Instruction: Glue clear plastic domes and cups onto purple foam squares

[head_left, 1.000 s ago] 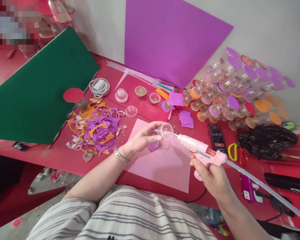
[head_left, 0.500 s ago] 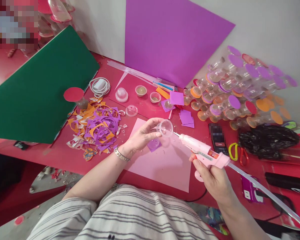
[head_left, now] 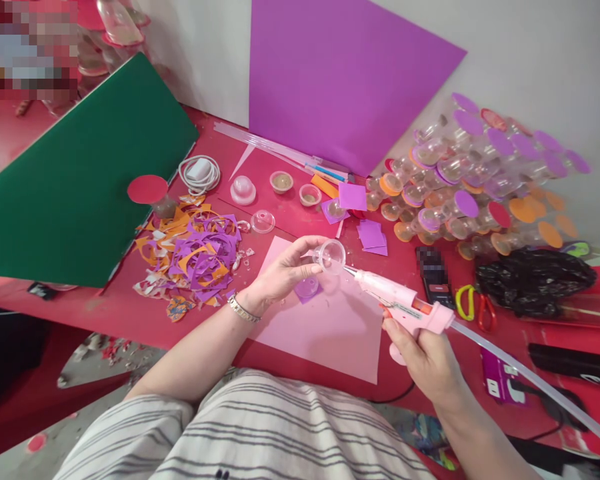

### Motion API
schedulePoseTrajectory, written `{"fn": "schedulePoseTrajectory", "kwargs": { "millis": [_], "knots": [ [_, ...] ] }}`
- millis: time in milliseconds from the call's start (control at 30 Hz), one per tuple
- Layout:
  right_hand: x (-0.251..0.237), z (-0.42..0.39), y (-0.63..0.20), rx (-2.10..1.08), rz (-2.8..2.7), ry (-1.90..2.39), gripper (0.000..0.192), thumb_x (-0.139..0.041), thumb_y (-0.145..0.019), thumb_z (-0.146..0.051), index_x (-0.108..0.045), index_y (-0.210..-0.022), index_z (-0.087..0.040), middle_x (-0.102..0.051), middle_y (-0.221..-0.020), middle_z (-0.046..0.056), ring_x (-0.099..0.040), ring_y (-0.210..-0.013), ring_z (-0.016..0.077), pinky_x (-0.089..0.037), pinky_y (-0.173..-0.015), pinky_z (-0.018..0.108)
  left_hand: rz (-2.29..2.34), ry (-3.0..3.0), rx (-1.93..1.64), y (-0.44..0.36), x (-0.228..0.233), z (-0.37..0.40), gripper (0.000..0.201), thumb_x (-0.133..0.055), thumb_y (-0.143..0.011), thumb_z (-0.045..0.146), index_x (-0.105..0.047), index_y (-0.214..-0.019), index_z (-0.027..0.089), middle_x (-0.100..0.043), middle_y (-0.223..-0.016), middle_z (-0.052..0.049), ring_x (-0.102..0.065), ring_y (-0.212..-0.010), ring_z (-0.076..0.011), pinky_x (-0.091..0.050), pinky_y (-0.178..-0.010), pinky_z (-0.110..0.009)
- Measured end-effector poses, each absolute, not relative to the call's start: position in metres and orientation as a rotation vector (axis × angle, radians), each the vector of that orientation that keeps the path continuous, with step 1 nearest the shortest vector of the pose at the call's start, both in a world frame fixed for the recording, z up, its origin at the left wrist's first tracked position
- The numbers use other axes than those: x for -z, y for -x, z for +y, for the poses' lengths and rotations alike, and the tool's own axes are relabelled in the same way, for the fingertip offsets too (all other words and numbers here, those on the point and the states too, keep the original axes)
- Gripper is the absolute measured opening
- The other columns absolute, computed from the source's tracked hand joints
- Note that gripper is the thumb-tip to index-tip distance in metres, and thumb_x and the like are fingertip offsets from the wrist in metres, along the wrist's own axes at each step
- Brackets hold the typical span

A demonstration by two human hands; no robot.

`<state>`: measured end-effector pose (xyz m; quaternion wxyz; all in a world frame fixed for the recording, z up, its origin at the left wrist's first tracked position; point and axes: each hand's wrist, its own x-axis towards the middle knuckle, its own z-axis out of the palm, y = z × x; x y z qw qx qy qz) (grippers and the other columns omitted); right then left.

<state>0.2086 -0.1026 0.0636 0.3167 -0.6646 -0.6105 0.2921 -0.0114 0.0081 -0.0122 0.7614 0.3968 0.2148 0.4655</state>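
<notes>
Fingers of the left hand (head_left: 285, 270) pinch a small clear cup (head_left: 330, 256) at the frame's centre, tilted on its side above a pink sheet (head_left: 325, 330). Touching the cup's rim is the nozzle of a pink glue gun (head_left: 405, 305), gripped by the right hand (head_left: 425, 357) at lower right. Another clear cup (head_left: 307, 287) sits on a purple square just below. Paper scraps (head_left: 193, 257) lie left of centre.

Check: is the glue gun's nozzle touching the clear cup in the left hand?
Touching. The head view shows the glue gun nozzle tip meeting the rim of the clear cup, with no gap, held by the left hand.
</notes>
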Motion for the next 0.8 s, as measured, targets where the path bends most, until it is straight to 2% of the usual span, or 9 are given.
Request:
{"fn": "schedulePoseTrajectory", "kwargs": {
  "millis": [333,567,800],
  "knots": [
    [-0.0639,-0.0986,-0.2109,-0.608,-1.706,1.768,0.042,-0.06,-0.085,-0.058,-0.073,-0.077,-0.019,-0.076,-0.073,0.009,-0.072,-0.063,0.0224,-0.062,-0.059,0.031,0.437,-0.847,-1.001,0.0113,0.0143,0.0071,0.041,-0.083,-0.074,0.032,-0.069,-0.112,0.026,-0.066,-0.115,-0.004,-0.061,-0.098,-0.0179,-0.048,-0.088,-0.03],
    [-0.0627,-0.0979,-0.2135,-0.648,-1.696,1.861,0.047,-0.058,-0.081,-0.065,-0.073,-0.075,-0.02,-0.075,-0.07,0.008,-0.072,-0.064,0.0235,-0.062,-0.059,0.033,0.419,-0.856,-0.979,0.0127,0.0151,0.008,0.042,-0.084,-0.074,0.031,-0.069,-0.114,0.027,-0.068,-0.114,-0.004,-0.062,-0.101,-0.0186,-0.049,-0.09,-0.03],
    [-0.0601,-0.0973,-0.2146,-0.529,-1.763,1.794,0.05,-0.057,-0.082,-0.067,-0.072,-0.071,-0.021,-0.075,-0.066,0.008,-0.072,-0.058,0.0235,-0.062,-0.057,0.034,0.415,-0.868,-0.947,0.0144,0.0171,0.0078,0.044,-0.083,-0.075,0.033,-0.069,-0.116,0.026,-0.067,-0.12,-0.006,-0.061,-0.107,-0.0214,-0.049,-0.091,-0.031]
  ]
}}
